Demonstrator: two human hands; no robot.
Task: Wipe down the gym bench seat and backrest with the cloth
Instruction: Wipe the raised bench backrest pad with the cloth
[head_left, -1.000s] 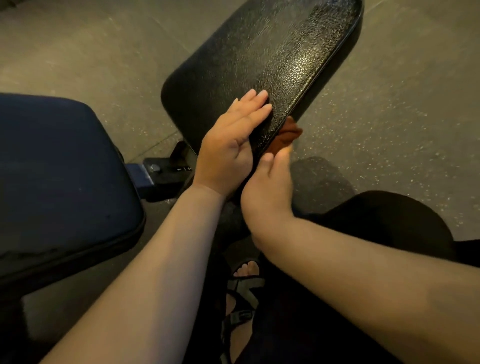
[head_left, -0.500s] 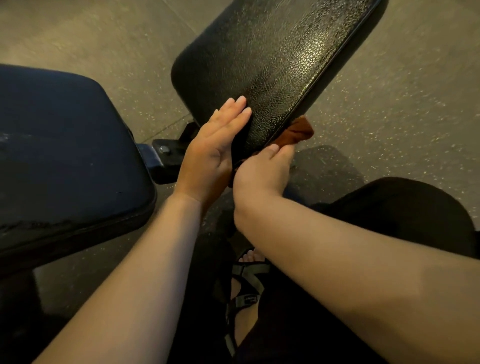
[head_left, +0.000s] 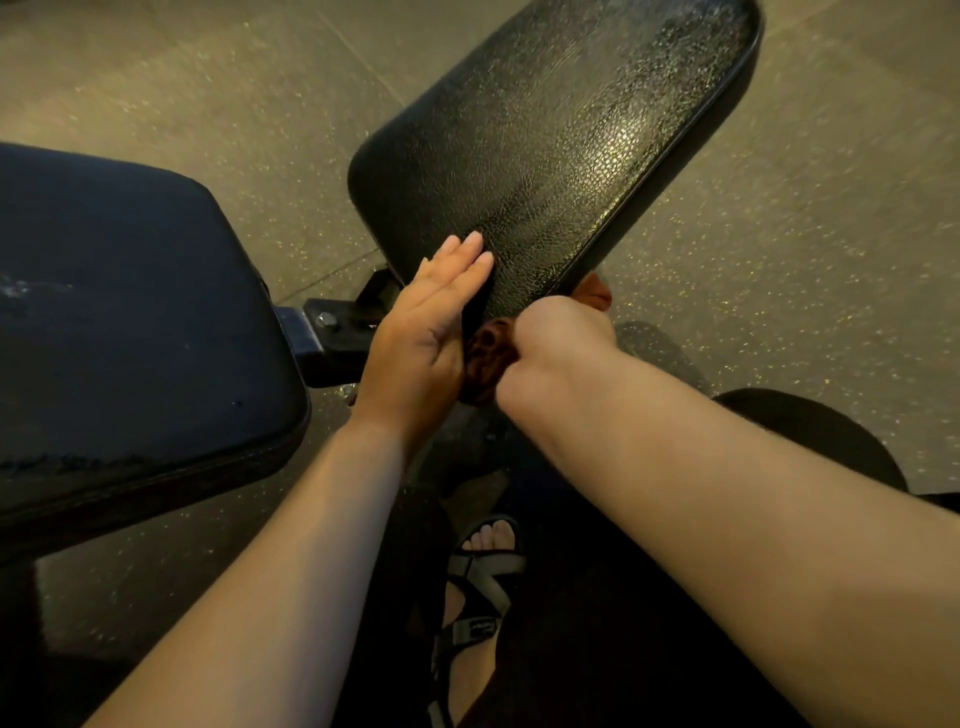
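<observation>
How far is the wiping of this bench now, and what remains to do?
Done: unclear; the top of the black pad shines, but nothing proves it was wiped. In hand: the right hand grips the brown cloth at that pad's near edge, while the left hand lies flat on it. Left: the blue pad, with pale marks, probably needs wiping.

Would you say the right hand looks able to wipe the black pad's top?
Probably yes: the right hand grips the cloth at the edge of the black pad; past the left hand, the top lies bare.
</observation>
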